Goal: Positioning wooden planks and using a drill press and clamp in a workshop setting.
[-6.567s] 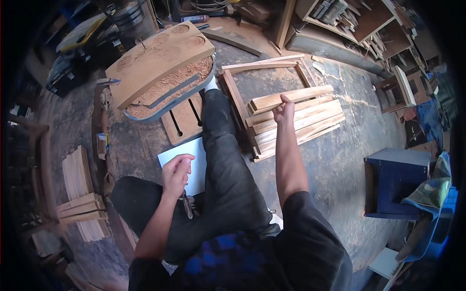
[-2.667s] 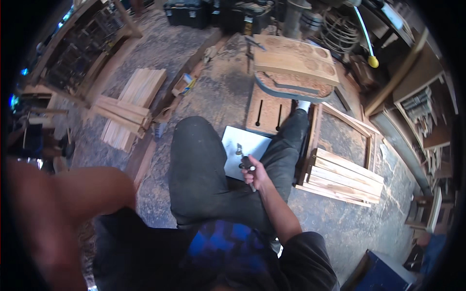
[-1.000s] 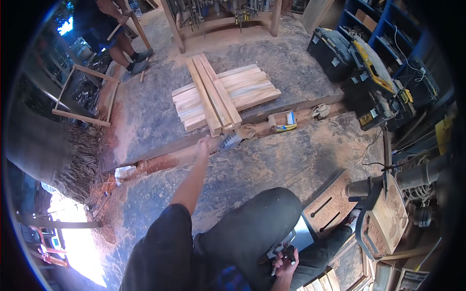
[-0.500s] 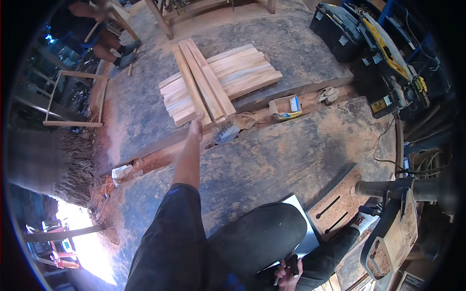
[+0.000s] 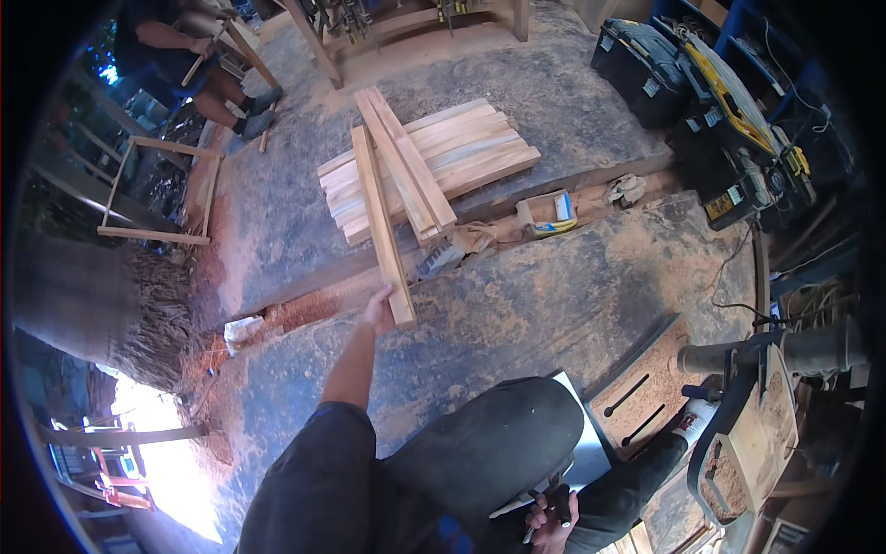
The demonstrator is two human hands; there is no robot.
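My left hand (image 5: 379, 309) is closed on the near end of a long wooden strip (image 5: 379, 217), its far part over a stack of pale boards (image 5: 489, 152). Two more strips (image 5: 406, 166) lie side by side across that stack, to the right of the held one. Low in the view, beside my knee, my right hand (image 5: 556, 530) is closed around a small object with a dark handle (image 5: 562, 502); its kind is unclear.
A machine table with slots (image 5: 635, 406) and a metal column (image 5: 711, 359) stand at my right. Black toolboxes (image 5: 641, 65) are at the far right. A small carton (image 5: 546, 213) lies in the floor channel. Another person (image 5: 208, 65) works at the far left, near a wooden frame (image 5: 157, 236).
My left hand has drawn one strip toward me and away from the other two. The right hand stays by my knee with the dark-handled object. The view has shifted slightly.
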